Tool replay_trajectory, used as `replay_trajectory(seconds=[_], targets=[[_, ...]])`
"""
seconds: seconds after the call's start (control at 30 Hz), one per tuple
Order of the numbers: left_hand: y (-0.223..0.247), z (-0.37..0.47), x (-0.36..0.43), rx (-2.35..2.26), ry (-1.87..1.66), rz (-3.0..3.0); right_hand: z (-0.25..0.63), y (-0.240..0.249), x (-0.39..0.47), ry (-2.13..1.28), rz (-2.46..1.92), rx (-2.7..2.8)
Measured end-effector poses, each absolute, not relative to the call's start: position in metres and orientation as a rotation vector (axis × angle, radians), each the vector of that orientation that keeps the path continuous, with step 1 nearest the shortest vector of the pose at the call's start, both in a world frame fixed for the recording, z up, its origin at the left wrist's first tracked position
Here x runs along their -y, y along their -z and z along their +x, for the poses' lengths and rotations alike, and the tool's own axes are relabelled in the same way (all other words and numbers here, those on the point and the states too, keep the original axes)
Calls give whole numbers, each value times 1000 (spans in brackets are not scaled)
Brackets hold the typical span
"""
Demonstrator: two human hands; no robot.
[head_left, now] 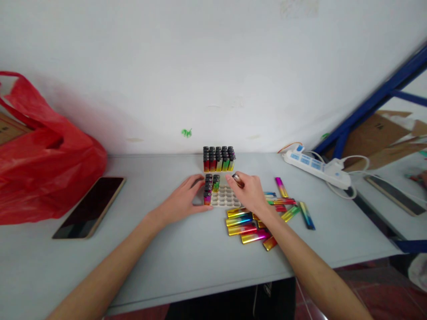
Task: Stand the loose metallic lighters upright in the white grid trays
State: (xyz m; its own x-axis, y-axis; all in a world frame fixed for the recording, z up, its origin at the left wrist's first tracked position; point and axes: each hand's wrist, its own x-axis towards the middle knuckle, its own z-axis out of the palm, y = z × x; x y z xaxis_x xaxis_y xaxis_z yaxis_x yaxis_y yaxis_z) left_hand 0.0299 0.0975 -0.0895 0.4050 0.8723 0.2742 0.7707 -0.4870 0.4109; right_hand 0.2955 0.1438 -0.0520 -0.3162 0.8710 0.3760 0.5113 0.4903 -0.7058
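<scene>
A white tray with round holes (225, 202) lies on the table, a row of upright lighters (207, 190) along its left side and a couple of green-yellow ones (216, 183) beside them. My left hand (182, 198) curves round the tray's left end, thumb at the near corner and fingers toward the far corner, gripping it. Above the right part of the tray, my right hand (248, 189) pinches a lighter (238, 180) whose body is mostly hidden by the fingers. Near my right forearm lies a loose pile of shiny multicoloured lighters (243, 229), partly covered by the arm.
Behind the tray stands a filled block of upright lighters (218, 160) near the wall. To the left are a phone (90, 206) and a red plastic bag (50, 155). A white power strip (316, 169) with cables and a blue metal frame (370, 100) are on the right.
</scene>
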Motion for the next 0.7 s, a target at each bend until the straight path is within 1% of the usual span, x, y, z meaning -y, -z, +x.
replay_trajectory(seconds=[0.4, 0.57, 0.7], targets=[[89, 30, -97, -1465, -673, 2436, 296, 56, -141, -649, -1108, 2052], [90, 31, -97, -1467, -657, 2436, 299, 51, -139, -670, -939, 2132], [91, 31, -97, -1457, -667, 2444, 301, 48, -139, -565, -782, 2229]])
